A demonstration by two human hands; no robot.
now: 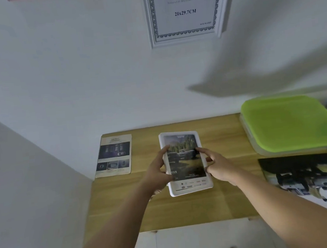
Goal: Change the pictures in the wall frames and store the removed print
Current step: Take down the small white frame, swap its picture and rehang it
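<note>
Lying flat near the middle of the wooden table [188,210], a white frame [188,188] carries a car print [184,158]. The left hand [156,175] pinches the frame's left edge; the right hand [218,165] grips its right edge. A second frame [183,9] hangs on the wall above. A green-lidded box [293,123] sits at the right.

- A wooden table [218,205] stood against the wall.
- On it lay a safety leaflet [113,155], a white picture frame [188,188], a green-lidded container [293,123] and a car print [307,176].
</note>
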